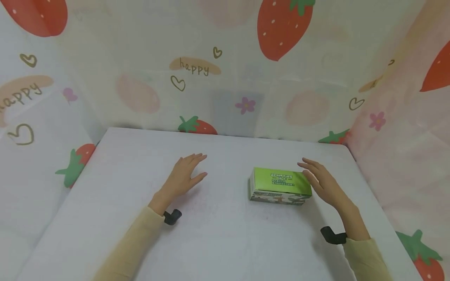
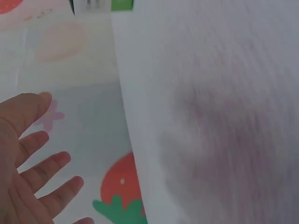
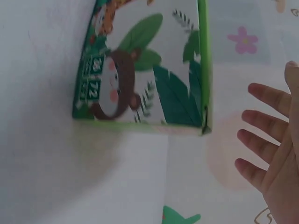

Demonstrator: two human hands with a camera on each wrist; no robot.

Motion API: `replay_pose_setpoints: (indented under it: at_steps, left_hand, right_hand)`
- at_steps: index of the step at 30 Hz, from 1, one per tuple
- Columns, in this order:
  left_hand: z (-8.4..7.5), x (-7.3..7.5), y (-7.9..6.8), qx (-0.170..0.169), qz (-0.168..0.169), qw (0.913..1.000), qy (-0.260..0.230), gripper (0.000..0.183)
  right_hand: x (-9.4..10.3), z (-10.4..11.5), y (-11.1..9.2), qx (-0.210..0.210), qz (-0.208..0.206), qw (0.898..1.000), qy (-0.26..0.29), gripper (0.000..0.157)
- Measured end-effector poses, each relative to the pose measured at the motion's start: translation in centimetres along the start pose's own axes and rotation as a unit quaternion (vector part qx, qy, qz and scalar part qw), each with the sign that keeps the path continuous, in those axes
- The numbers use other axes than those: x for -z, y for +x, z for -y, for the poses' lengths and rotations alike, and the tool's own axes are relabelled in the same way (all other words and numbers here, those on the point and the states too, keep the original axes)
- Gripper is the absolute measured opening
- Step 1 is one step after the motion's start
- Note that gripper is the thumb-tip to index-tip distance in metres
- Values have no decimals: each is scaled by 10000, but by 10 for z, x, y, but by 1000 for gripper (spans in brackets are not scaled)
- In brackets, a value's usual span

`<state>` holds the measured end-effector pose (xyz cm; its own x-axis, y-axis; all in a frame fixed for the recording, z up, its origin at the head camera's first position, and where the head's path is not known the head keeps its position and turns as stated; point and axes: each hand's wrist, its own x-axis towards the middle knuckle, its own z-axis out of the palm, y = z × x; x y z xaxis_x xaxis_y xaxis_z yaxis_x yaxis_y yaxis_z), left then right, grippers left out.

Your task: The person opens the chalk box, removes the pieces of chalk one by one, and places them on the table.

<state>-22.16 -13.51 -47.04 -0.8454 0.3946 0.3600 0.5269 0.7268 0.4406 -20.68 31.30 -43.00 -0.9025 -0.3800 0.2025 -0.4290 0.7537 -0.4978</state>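
On the white table lies a small box [image 1: 281, 181] with a bright green top and printed letters. In the right wrist view its side [image 3: 145, 70] shows a cartoon monkey, leaves and the number 72. My right hand [image 1: 323, 183] is held just right of the box, fingers spread; the right wrist view shows a gap between them. My left hand [image 1: 181, 177] hovers over the table left of the box, holding nothing, its fingers and thumb apart. A corner of the box [image 2: 121, 4] also enters the top of the left wrist view.
The white table [image 1: 218, 242] reaches back to a cloth backdrop [image 1: 140, 50] printed with strawberries, hearts and flowers, which also hangs at both sides. Each wrist wears a black strap mount, one on the left [image 1: 172, 217] and one on the right [image 1: 333, 235].
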Motion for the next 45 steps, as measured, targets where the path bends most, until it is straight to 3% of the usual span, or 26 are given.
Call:
replay_pose_setpoints:
  at_steps: [7, 15, 21, 29, 37, 45]
  left_hand:
    - [-29, -30, -1, -37, 221, 9982, -558, 54]
    - [-63, -69, 4, -116, 677, 9932, -943, 58]
    - [-80, -87, 7, 212, 999, 9850, -1390, 68]
    - [-91, -105, 17, 647, 1360, 9727, -1767, 86]
    - [-93, -121, 34, 336, 1369, 9737, -1788, 101]
    - [-92, -121, 40, 352, 1402, 9687, -2017, 106]
  right_hand:
    - [-20, 8, -7, -40, 191, 9998, 26, 37]
    - [-37, 7, -12, 488, 58, 9981, -380, 39]
    - [-43, 7, -12, 663, -38, 9953, -698, 50]
    - [-47, 3, -13, 833, -10, 9901, -1126, 61]
    - [-43, -1, -10, 1105, 123, 9785, -1735, 65]
    - [-42, -2, -2, 1470, 185, 9675, -2050, 62]
